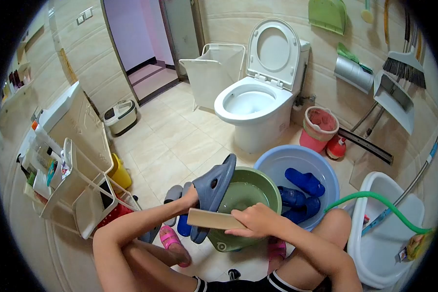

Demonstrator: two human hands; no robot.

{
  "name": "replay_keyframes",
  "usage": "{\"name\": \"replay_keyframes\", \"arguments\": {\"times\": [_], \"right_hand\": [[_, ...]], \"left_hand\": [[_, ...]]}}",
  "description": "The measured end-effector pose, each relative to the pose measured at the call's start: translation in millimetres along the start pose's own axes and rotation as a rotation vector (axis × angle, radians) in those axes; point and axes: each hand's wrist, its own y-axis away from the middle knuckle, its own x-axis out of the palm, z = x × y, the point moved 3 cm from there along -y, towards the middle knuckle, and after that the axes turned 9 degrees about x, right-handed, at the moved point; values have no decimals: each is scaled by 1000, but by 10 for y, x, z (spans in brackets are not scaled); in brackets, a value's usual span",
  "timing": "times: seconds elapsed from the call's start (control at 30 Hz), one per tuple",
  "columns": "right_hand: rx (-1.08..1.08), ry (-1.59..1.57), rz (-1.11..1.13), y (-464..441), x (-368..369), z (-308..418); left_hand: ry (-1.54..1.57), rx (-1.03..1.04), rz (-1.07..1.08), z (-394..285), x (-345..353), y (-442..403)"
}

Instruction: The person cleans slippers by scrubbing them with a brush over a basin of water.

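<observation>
My left hand [191,198] is mostly hidden inside a dark grey-blue slipper [216,181], which is tilted up over the left rim of a green basin [271,187] with water in it. In my right hand [258,220] is a brush with a flat tan back [214,219], its fingers wrapped round the right end. The brush lies across the lower part of the slipper. Its bristles are hidden from view. Several blue slippers [304,182] rest in the light blue basin [333,170] on the right.
A white toilet [250,103] with raised lid stands ahead, beside a pink bucket [316,140] and red bottle [336,147]. A green hose [374,194] crosses a white tub [357,238] at right. A rack [75,194] of bottles stands left. Grey slippers [172,198] lie on the floor.
</observation>
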Motion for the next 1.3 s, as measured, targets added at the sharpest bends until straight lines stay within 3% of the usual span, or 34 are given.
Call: {"name": "replay_keyframes", "arguments": {"times": [0.1,0.27,0.33,0.4,0.47,0.67,0.73,0.8,0.83,1.0,1.07,1.3], "right_hand": [[2,128,-46,20,-171,-100],[247,113,-308,14,-431,-244],[194,127,-303,24,-360,-167],[48,92,-170,13,-273,-49],[-9,93,-171,-1,-295,-49],[254,99,-498,35,-495,-311],[200,125,-476,73,-418,-276],[-45,123,-212,49,-236,-130],[-134,162,-198,22,-200,-72],[52,226,-324,-33,-454,-202],[312,208,-415,-29,-561,-287],[130,87,-170,-73,-649,-17]], "left_hand": [[-43,50,-34,14,-44,6],[67,129,-150,-43,19,-84],[-165,104,-196,-371,155,149],[-206,98,-207,-494,190,218],[-353,142,44,-377,140,118],[-102,130,0,-95,148,-25],[-84,130,-7,-71,151,-39],[-69,137,-12,-72,160,-53],[-63,142,-13,-75,163,-70],[-33,153,-22,-90,168,-114],[-20,144,-30,-54,156,-86],[18,132,-37,81,113,-22]]}}
